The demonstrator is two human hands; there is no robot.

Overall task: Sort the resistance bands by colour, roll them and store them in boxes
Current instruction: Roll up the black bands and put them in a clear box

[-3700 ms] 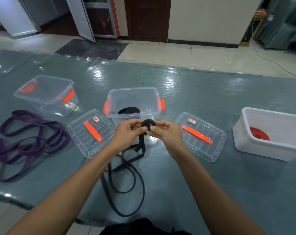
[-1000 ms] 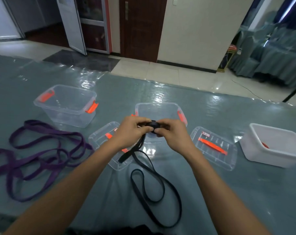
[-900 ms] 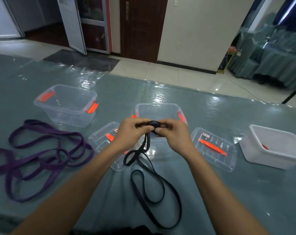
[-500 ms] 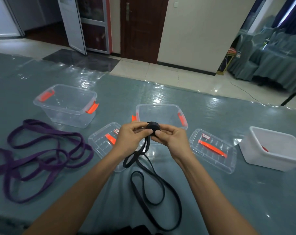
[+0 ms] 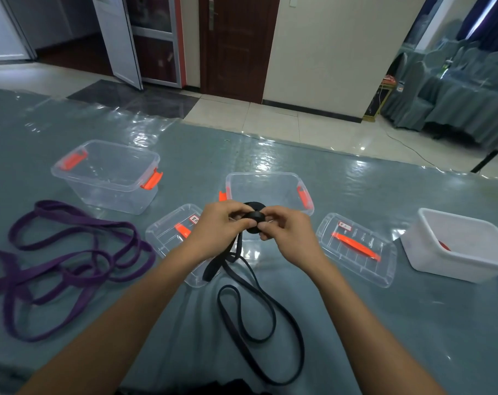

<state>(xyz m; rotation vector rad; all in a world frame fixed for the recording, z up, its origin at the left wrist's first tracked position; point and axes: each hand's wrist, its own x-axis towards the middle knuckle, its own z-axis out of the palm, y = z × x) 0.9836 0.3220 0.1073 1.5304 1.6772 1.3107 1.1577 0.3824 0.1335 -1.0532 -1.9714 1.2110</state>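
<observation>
A black resistance band (image 5: 253, 334) is partly wound into a small tight roll (image 5: 254, 220) held above the table. My left hand (image 5: 219, 229) and my right hand (image 5: 287, 233) both pinch that roll from either side. The loose tail of the black band hangs down and loops on the table toward me. Just behind the roll stands a clear box with orange latches (image 5: 270, 185); a dark rolled band shows inside it behind the roll. Purple bands (image 5: 68, 263) lie tangled at the left. Another clear box (image 5: 108, 175) stands at the back left.
Two clear lids with orange handles lie flat, one lid (image 5: 170, 238) under my left wrist and the other lid (image 5: 359, 249) to the right. A white tub (image 5: 458, 246) with something red inside stands at the far right. The table's near edge runs along the bottom left.
The roll in my hands has grown a little as more of the black band winds onto it. The loose tail on the table has shifted slightly. My view has tilted up since the oldest frame.
</observation>
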